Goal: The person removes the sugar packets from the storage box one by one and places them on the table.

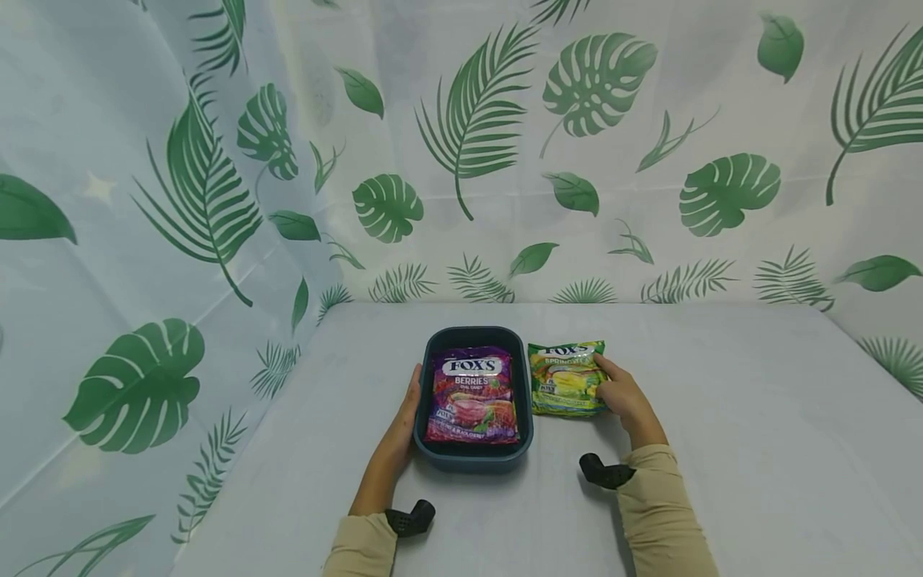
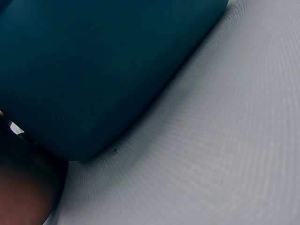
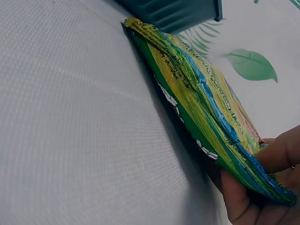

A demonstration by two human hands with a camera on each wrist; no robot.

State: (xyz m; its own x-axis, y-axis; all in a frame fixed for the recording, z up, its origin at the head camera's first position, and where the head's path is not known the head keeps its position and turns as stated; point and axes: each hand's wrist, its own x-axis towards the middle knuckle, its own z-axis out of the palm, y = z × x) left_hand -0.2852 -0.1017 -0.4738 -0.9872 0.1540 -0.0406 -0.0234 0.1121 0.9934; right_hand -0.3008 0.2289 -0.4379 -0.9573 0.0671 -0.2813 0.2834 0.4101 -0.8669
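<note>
A dark blue-green plastic bin (image 1: pixel 476 463) stands on the table, with a purple Fox's Berries candy bag (image 1: pixel 472 397) lying face up inside. My left hand (image 1: pixel 401 429) rests along the bin's left wall, fingers extended against it. In the left wrist view the bin's wall (image 2: pixel 89 70) fills the upper left, and part of the hand (image 2: pixel 26 197) shows blurred below. To the bin's right is a green and yellow Fox's candy bag (image 1: pixel 566 381). My right hand (image 1: pixel 626 398) pinches its right edge between thumb and fingers; in the right wrist view the bag (image 3: pixel 201 103) looks tilted.
A white cloth covers the table (image 1: pixel 757 449). Behind and to the left hangs a pale curtain (image 1: pixel 505 144) printed with green leaves. Black devices (image 1: pixel 413 519) are strapped at both wrists, over beige sleeves (image 1: pixel 663 513).
</note>
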